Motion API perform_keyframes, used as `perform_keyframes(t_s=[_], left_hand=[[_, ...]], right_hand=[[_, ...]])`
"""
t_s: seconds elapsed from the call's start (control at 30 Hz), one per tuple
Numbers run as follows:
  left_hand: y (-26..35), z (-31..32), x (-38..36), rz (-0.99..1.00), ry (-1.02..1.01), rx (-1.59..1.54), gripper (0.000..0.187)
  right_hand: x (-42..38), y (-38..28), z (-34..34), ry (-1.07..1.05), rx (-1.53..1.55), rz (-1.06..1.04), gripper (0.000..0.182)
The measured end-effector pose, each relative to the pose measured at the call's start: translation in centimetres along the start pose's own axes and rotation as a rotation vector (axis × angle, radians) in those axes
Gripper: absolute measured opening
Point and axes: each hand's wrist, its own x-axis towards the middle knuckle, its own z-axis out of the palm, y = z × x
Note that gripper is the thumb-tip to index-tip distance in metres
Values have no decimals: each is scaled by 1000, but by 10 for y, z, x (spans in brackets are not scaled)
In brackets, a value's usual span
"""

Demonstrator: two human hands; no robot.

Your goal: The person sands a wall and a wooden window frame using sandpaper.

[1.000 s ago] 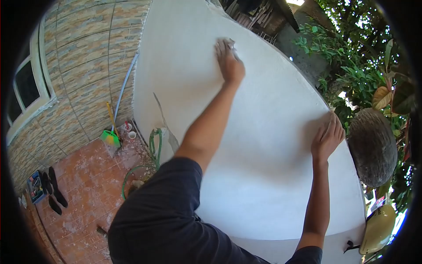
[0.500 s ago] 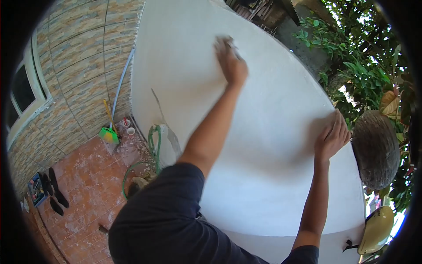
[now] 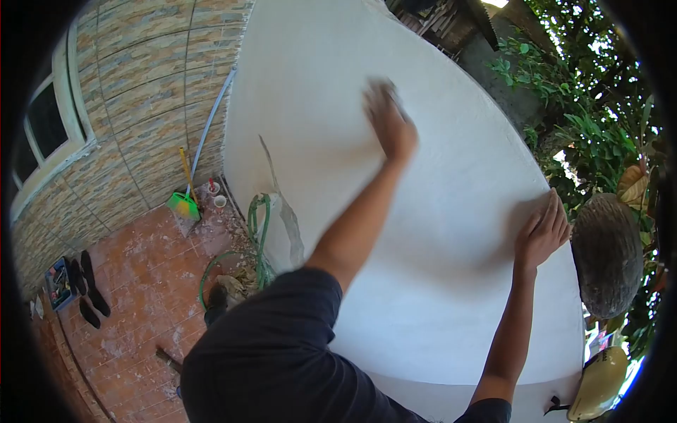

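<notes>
A smooth white wall panel (image 3: 451,162) with a curved edge fills the middle of the view. Against its upper part is my left hand (image 3: 389,116), its fingers smeared by motion. Something thin and greyish shows along the thumb side of that hand; what it is I cannot make out. My right hand (image 3: 543,229) lies on the white surface near the right edge, back of the hand toward me, fingers stretched out toward the rim. Nothing is visible in it.
Right of the panel are a dark rounded stone-like object (image 3: 608,255), a yellowish rounded object (image 3: 598,384) and foliage (image 3: 564,134). At left, a green broom (image 3: 185,204), coiled green hose (image 3: 259,233), blue box (image 3: 60,283) and dark footwear (image 3: 93,289) are on the reddish tiles (image 3: 134,317).
The whole view has shifted slightly. My left hand appears a little lower and farther right in the view, still blurred on the white surface. My right hand stays by the edge.
</notes>
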Motion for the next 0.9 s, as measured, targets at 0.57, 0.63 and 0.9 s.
perform_keyframes(t_s=[0.57,0.63,0.9], left_hand=[[27,-54,-168,20,-368,-32,47],[12,-48,-133,114,-247,5,44],[-19,-26,-37,79,-114,162,51]], right_hand=[[4,-1,-2,-18,86,121,41],[2,5,-8,-33,132,49,41],[-2,3,13,66,10,66,45]])
